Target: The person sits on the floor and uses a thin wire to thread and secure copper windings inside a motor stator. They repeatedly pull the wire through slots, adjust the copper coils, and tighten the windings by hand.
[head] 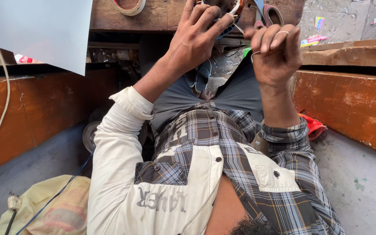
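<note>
Left hand [194, 37] grip closed around a small wire-wound part [231, 13] at the table [162, 15] edge. Right hand [275, 52] grip pinches thin wire [240, 28], pulled taut between both.

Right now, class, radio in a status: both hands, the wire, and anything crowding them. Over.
Left hand gripping a wire bundle at the wooden bench. Right hand pinching a thin wire. Scissors and tape roll lie close by.

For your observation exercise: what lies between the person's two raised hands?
In the head view, a thin wire runs from the left hand to the right hand.
</note>
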